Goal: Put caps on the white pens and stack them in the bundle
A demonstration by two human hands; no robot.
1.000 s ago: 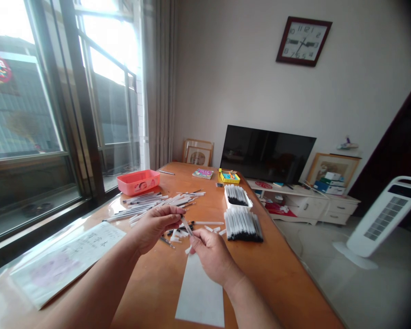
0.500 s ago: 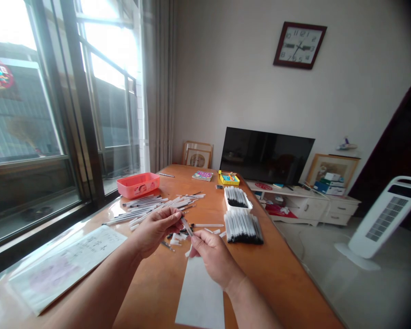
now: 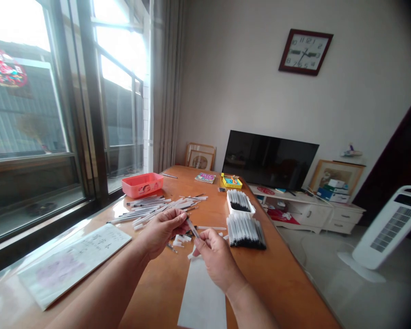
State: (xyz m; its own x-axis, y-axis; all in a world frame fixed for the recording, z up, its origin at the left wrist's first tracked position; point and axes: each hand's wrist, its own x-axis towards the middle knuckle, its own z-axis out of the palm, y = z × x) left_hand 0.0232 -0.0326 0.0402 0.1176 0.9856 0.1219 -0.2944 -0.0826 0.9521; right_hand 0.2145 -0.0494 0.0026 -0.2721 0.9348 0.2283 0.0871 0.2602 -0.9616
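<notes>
Between my two hands is a slim pen (image 3: 192,227) with a translucent barrel, held slanting over the table. My left hand (image 3: 166,228) pinches its far, dark end, and my right hand (image 3: 213,256) pinches the near end. White caps (image 3: 180,240) and dark small parts lie just beyond my fingers, partly hidden. A white paper strip (image 3: 202,294) lies under my right wrist. Loose pen barrels (image 3: 154,208) are heaped behind my left hand. To the right, a neat stack of pens with black ends (image 3: 245,232) rests on the table.
A white box (image 3: 252,211) of similar pens stands behind the stack. On the left are a pink bin (image 3: 143,185) and a writing booklet (image 3: 78,265). A yellow box (image 3: 232,181) and a small colourful book (image 3: 205,177) sit at the far end of the wooden table (image 3: 281,283).
The view has shifted a little, so the scene sits slightly further right and lower. Both hands keep their pinch on the pen, with hardly any change between them.
</notes>
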